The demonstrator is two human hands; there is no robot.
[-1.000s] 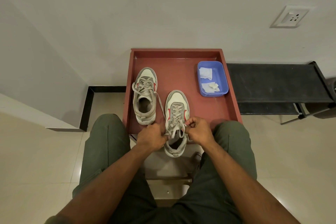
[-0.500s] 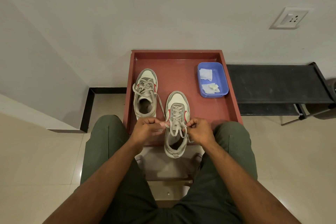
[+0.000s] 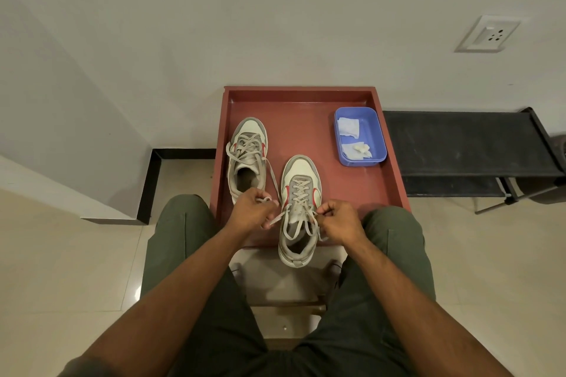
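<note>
The left hand point(image 3: 249, 211) hides part of the far shoe point(image 3: 246, 159); the bench point(image 3: 459, 144) runs off right.

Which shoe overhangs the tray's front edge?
The nearer shoe, between the left hand and right hand: its heel juts past the red tray. The far shoe sits fully on it.

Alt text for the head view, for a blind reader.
A seated person's left hand and right hand pinch the laces of a grey-white shoe whose heel overhangs a red tray. A second shoe sits to its left, and a blue tub with white cloths sits at the tray's right.
</note>
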